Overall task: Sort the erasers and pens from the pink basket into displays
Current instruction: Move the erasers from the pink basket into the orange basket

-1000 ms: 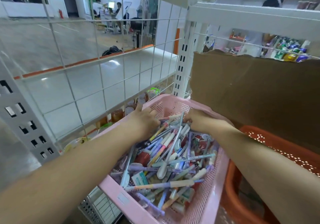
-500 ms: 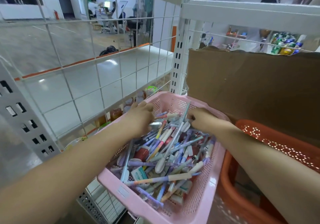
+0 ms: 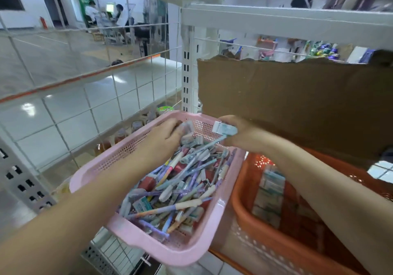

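The job looks only just begun: the pink basket at 6 o'clock is full of pens, and at its 12 o'clock end the right hand pinches a blue-green eraser while the left hand curls round some small blurry pieces.

The left hand grips blurred items; orange basket runs off-frame.

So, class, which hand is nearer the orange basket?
Right. The right hand, pinching a teal-wrapped eraser, is over the pink basket's far right corner, next to the orange basket; the left hand is over its far left side, farther away.
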